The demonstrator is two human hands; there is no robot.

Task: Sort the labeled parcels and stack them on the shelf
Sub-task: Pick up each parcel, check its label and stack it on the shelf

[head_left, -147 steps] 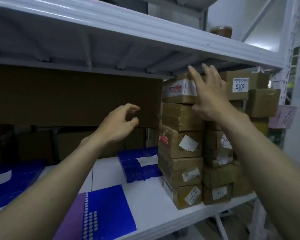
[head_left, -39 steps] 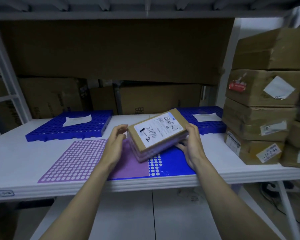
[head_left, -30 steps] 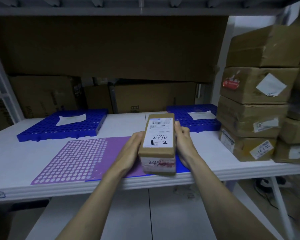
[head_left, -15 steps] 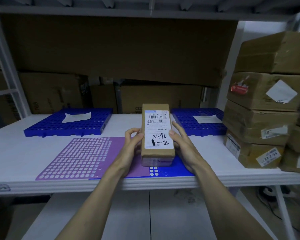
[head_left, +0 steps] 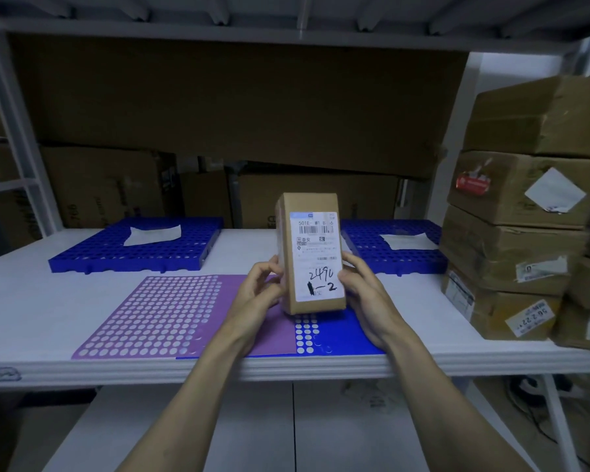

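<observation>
Both hands, left hand [head_left: 259, 294] and right hand [head_left: 363, 294], grip the parcel [head_left: 311, 253] upright, perhaps touching the purple mat [head_left: 171, 311].

The parcel [head_left: 311, 253] is hiding both hands' fingertips; the frame's right edge is cutting off the stacked boxes [head_left: 525, 212] beside it.

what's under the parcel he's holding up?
Below the parcel, gripped by the left hand and right hand, lie a purple perforated mat overlapping a blue mat. Whether its bottom edge touches them is unclear.
</observation>
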